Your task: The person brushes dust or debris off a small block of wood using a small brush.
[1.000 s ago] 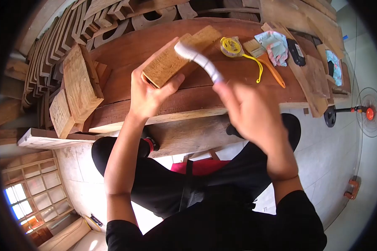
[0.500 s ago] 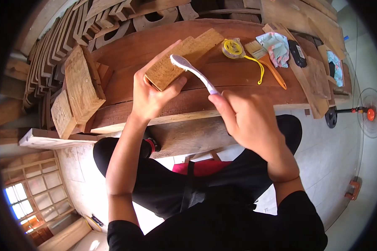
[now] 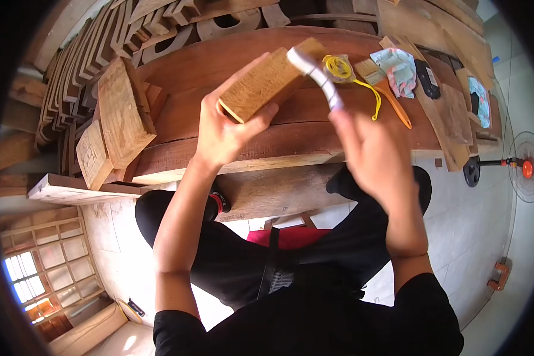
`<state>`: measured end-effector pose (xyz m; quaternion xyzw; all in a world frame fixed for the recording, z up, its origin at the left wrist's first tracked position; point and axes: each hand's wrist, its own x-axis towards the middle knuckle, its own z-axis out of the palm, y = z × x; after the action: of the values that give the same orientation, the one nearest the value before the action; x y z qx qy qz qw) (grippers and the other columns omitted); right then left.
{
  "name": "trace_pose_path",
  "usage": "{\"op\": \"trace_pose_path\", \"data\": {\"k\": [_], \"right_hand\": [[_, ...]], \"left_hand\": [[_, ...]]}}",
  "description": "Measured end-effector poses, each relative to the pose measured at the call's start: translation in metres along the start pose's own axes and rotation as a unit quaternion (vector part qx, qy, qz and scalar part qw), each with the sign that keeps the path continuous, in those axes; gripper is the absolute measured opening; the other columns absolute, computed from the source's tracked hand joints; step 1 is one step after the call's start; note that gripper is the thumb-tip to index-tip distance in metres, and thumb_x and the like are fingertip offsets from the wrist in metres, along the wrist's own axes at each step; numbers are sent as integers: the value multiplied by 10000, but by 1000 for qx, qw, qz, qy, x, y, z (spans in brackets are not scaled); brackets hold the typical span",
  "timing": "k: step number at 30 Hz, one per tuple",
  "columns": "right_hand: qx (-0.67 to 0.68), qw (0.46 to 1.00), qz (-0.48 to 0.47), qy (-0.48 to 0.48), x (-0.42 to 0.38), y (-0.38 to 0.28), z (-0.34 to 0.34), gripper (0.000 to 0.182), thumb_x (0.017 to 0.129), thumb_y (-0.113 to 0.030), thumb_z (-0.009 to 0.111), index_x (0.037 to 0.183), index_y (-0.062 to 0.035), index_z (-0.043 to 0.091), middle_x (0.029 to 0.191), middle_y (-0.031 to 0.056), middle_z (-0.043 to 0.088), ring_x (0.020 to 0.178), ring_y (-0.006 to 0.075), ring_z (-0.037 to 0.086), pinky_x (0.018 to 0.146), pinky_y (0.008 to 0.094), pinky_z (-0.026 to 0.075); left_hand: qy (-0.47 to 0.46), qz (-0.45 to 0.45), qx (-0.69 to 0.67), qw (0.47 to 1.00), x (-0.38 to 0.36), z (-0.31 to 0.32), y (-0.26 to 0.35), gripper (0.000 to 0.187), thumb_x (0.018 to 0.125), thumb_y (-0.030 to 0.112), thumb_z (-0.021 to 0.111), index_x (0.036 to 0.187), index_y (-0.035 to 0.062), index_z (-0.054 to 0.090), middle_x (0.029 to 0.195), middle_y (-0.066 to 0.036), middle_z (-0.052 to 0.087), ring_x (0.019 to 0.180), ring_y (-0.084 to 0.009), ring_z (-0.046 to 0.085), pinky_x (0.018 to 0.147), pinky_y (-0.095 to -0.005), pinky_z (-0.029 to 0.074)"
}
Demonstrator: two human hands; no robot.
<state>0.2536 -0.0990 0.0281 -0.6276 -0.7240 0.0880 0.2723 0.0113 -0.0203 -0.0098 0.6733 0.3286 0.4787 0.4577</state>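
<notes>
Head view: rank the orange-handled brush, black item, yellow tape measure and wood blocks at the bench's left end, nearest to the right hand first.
From the right hand:
1. Orange-handled brush, just beyond it.
2. Black item, beyond to the right, and yellow tape measure, beyond to the left: too close to call.
3. Wood blocks, far left.

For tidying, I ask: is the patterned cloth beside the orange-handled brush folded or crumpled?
Crumpled: the patterned cloth shows uneven creases and an irregular outline.
</notes>
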Motion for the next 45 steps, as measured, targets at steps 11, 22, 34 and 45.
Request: {"op": "trace_pose_path", "data": {"k": [11, 22, 34, 45], "right_hand": [[-12, 993, -117, -15, -25, -21, 23, 499, 1056, -450, 654, 697, -106, 613, 478, 121, 562, 417, 360, 591, 421, 485, 425], [12, 997, -50, -64, -19, -21, 10, 434, 1076, -401, 629, 800, -69, 676, 552, 165, 595, 488, 373, 629, 470, 472, 439], [9, 998, 23, -61, -1, -10, -4, 402, 1095, -377, 607, 930, -40, 752, 613, 185, 603, 508, 366, 601, 506, 461, 425], [-1, 994, -75, -78, -26, -29, 7, 502, 1071, -420, 633, 711, -70, 644, 525, 172, 581, 472, 373, 617, 458, 465, 441]], "left_hand": [[-14, 31, -45, 998, -1, -3, -12, 711, 849, 90, 821, 1506, -21, 573, 1355, -102, 718, 1208, -141, 647, 1099, -330, 487], [-35, -38, -2, 999, -4, -5, -4, 732, 851, 114, 859, 1514, -1, 572, 1356, -101, 726, 1211, -124, 647, 1091, -322, 493], [3, -1, 11, 1000, -1, 5, 4, 728, 852, 99, 860, 1514, 4, 574, 1371, -103, 722, 1205, -128, 651, 1088, -324, 500], [-2, 33, 6, 999, 1, 3, -3, 732, 842, 98, 862, 1505, -15, 573, 1381, -126, 717, 1238, -141, 644, 1109, -335, 488]]}}
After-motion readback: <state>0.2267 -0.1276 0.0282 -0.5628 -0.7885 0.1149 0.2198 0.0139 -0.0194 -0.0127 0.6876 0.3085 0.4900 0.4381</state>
